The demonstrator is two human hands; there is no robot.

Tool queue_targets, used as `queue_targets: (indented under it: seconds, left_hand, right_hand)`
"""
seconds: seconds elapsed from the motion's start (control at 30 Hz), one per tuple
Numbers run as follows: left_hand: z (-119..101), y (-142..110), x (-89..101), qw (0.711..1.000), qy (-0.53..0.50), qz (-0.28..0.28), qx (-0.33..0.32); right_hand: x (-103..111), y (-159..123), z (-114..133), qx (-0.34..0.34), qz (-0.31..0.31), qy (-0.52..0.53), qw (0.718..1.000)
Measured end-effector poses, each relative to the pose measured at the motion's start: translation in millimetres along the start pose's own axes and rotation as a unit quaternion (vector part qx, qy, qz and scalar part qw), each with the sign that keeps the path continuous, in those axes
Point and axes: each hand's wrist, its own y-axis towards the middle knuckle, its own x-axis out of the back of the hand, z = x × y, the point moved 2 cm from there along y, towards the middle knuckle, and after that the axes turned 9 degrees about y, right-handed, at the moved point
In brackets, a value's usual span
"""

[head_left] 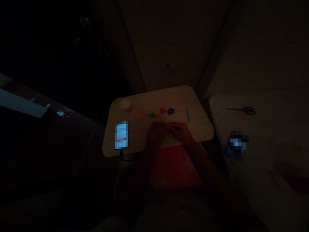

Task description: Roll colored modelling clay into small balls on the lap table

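Note:
The room is very dark. My left hand (156,133) and my right hand (181,132) rest together on a small wooden table (145,100), fingertips meeting, fingers curled. Whether they pinch anything is hidden by the gloom. Just beyond them lies a row of small clay balls: green (152,114), orange (157,112), red (163,110) and purple (171,111). A thin teal tool (187,114) lies to the right of the balls. A small pale tub (126,104) stands at the table's far left.
A lit phone (121,135) lies on the table's left front, with a cable hanging below. Scissors (243,110) lie on the pale bed surface at right. A wall socket (170,65) sits behind the table. A white device (21,104) is at the left.

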Motion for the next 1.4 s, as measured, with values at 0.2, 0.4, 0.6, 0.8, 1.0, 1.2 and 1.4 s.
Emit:
queue_targets:
  seconds: [0.2, 0.4, 0.6, 0.8, 1.0, 1.2, 1.4]
  left_hand:
    - [-2.3, -0.3, 2.2, 1.000, -0.002, -0.003, -0.011]
    - [-7.1, 1.1, 5.8, 1.000, 0.014, -0.007, 0.003]
    - [-8.2, 2.5, 6.9, 1.000, 0.012, -0.005, -0.003]
    - [-4.8, 0.9, 6.4, 1.000, -0.015, -0.018, 0.011]
    - [-1.1, 0.7, 5.4, 0.999, -0.045, -0.016, 0.005]
    - [-2.3, 1.7, 4.2, 0.998, -0.063, 0.006, -0.011]
    - [-4.5, 3.1, 6.4, 0.999, -0.047, -0.002, 0.006]
  right_hand:
    - [0.2, 0.4, 3.6, 0.003, 0.040, 0.018, 0.999]
    - [0.6, -1.6, 4.0, -0.015, 0.054, 0.092, 0.994]
    - [-0.3, 0.4, 1.6, -0.023, 0.055, 0.084, 0.995]
    - [-0.2, 0.5, -0.6, -0.026, 0.069, 0.069, 0.995]
    - [0.8, -0.5, -0.4, -0.045, 0.075, 0.126, 0.988]
    - [2.4, -0.4, -1.4, -0.043, 0.063, 0.132, 0.988]
    - [-0.5, -1.2, 2.6, -0.036, 0.036, 0.115, 0.992]
